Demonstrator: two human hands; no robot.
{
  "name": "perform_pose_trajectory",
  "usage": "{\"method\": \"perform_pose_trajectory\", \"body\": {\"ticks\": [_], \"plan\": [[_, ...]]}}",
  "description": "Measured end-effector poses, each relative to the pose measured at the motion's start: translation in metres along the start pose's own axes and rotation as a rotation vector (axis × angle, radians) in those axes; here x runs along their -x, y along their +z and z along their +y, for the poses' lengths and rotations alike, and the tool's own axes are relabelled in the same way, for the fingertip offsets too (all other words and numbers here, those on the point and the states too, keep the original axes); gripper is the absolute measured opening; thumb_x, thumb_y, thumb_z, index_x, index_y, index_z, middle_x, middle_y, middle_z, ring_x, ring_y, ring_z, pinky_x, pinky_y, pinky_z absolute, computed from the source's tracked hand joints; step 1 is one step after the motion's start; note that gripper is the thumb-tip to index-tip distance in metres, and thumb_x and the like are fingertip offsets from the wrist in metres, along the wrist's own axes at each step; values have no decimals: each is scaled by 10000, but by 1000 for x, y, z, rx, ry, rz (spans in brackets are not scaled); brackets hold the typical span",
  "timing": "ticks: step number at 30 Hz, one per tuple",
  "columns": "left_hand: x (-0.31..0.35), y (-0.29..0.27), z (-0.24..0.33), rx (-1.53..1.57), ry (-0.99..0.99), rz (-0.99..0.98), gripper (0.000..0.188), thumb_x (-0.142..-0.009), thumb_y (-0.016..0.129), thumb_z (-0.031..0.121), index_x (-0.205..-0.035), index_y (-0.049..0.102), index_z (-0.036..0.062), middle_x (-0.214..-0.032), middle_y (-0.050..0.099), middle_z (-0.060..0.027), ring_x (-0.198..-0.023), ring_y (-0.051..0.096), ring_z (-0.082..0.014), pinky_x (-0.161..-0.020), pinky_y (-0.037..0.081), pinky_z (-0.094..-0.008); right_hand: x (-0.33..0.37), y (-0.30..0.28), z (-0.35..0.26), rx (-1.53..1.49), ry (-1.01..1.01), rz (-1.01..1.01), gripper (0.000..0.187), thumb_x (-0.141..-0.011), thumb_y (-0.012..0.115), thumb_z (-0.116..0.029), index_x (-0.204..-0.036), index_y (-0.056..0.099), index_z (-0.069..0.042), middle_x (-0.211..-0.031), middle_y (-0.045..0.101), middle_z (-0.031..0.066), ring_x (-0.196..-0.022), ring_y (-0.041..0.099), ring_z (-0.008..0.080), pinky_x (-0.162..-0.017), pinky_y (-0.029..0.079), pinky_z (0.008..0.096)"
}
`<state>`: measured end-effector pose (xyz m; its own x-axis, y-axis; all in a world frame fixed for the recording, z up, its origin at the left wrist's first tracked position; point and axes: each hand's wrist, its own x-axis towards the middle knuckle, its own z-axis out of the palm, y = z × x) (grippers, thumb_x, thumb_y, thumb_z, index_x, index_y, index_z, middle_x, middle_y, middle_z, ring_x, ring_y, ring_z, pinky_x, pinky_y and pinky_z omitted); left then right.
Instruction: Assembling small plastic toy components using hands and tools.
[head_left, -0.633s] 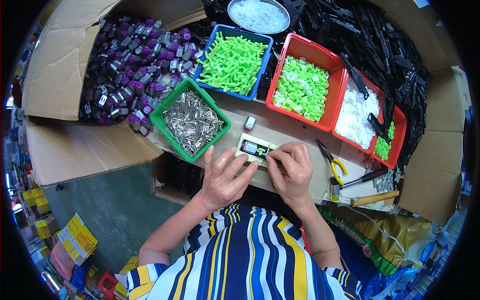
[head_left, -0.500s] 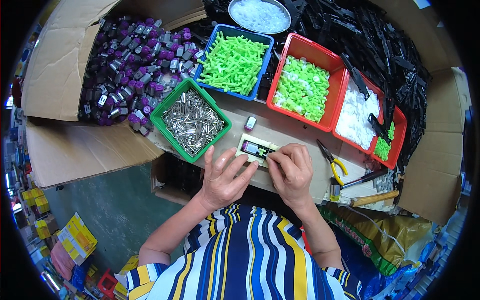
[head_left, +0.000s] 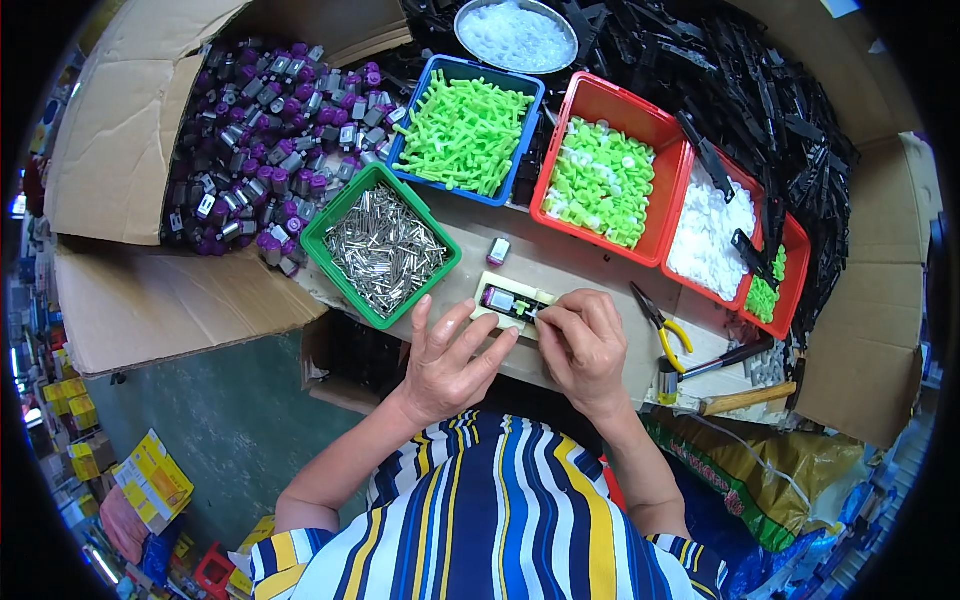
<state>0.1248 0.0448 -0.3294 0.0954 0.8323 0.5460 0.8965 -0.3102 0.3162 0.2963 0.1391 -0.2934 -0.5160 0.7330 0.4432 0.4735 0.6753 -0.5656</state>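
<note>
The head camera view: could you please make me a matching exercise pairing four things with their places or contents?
1. Green rectangular plastic bin
2. Blue rectangular plastic bin
3. Yellow-handled metal pliers
4. Pale yellow rectangular block

A. Lying to the right of the right hand
B. Holds bright green plastic sticks
C. At the fingertips of the left hand and right hand
D. Holds silvery metal rods

Pairs: 1-D, 2-B, 3-A, 4-C

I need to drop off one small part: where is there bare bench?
Bare bench lies between the large red bin and the right hand, left of the pliers. Crowded: around the pale block, with the left hand at it, and beside the wooden handle.
</note>
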Motion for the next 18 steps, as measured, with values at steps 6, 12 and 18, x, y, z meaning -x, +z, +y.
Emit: {"method": "perform_pose_trajectory", "body": {"ticks": [6, 12, 18], "plan": [[-1, -1, 1, 1, 8, 4, 301, -770, 705, 140, -1069, 739, 156, -1121, 621, -34, -1204, 516, -262, -1173, 211, -597, 2, 2, 2, -93, 83, 22, 165, -712, 765, 14, -847, 680, -29, -855, 619, 81, -810, 606, 256, -713, 469, 364], [-5, -3, 1, -2, 6, -20, 363, -723, 782, 99, -1078, 748, 166, -1101, 631, -31, -1165, 508, -276, -1143, 262, -562, 0, 1, -2, -11, 29, -2, 164, -713, 759, -2, -850, 676, -37, -859, 621, 72, -824, 605, 257, -701, 453, 371], [-8, -3, 0, -10, 16, -17, 348, -724, 778, 109, -1067, 752, 166, -1110, 628, -32, -1167, 504, -274, -1142, 263, -557, -5, -3, -2, 47, 3, -41, 179, -719, 752, -7, -872, 669, -45, -891, 625, 66, -822, 607, 248, -722, 435, 366]]}}
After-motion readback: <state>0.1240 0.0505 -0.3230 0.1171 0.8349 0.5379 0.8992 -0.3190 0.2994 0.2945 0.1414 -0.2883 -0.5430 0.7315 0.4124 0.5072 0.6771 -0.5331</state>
